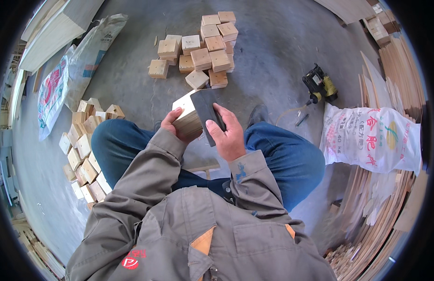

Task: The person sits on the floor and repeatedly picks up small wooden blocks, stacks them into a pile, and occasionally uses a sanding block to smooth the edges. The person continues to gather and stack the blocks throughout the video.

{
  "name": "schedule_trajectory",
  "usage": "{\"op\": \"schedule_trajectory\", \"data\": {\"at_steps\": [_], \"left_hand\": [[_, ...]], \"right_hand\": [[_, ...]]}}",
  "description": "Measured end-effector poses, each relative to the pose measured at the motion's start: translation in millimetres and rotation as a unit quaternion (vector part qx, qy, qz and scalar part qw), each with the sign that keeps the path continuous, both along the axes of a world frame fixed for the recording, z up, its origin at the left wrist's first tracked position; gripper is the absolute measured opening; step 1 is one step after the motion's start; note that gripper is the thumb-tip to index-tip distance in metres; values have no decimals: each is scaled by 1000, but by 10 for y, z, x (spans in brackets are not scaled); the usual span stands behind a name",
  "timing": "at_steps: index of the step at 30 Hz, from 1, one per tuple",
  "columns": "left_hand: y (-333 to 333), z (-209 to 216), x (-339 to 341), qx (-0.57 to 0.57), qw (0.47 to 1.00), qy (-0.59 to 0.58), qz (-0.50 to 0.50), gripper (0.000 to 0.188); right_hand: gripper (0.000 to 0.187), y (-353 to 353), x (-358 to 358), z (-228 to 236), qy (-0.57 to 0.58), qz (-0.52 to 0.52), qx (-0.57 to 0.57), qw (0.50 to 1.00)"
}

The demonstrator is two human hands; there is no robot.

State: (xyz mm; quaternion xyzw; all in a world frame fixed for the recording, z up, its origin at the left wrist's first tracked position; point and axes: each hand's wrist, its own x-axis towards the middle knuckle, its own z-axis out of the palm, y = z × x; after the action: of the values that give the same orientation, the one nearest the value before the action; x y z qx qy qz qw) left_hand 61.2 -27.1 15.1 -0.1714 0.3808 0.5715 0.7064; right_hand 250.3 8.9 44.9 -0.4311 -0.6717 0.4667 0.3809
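While gripping the layered wooden block (pixel 188 118) above the knees in the closed left hand (pixel 172 122), keep the dark sanding sheet (pixel 208 112), pinched in the right hand (pixel 227 133), flat against its side, stroking evenly.

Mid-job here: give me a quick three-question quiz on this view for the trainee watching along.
1. True or false: the left hand grips the wooden block while the right hand presses a dark sanding pad against it.
2. Where does the nail gun lie? A) on the person's lap B) on the concrete floor to the person's right, by the white printed sack C) on top of the block stack
3. Fill in: the stacked pile of blocks sits ahead of the knees; a second, looser heap of blocks lies to the person's ____.

Key: 1 true; 2 B; 3 left.
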Motion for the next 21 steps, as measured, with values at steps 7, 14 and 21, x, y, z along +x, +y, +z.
{"op": "schedule_trajectory", "data": {"at_steps": [7, 14, 21], "left_hand": [[-109, -53, 113, 71, 990, 42, -112, 75], [15, 42, 47, 8, 1000, 14, 12, 62], [-75, -23, 88, 70, 993, 39, -88, 78]], "right_hand": [[50, 279, 180, -421, 86, -98, -188, 973], [52, -62, 104, 156, 5, 25, 7, 1000], [51, 223, 133, -154, -32, -69, -1, 997]]}}
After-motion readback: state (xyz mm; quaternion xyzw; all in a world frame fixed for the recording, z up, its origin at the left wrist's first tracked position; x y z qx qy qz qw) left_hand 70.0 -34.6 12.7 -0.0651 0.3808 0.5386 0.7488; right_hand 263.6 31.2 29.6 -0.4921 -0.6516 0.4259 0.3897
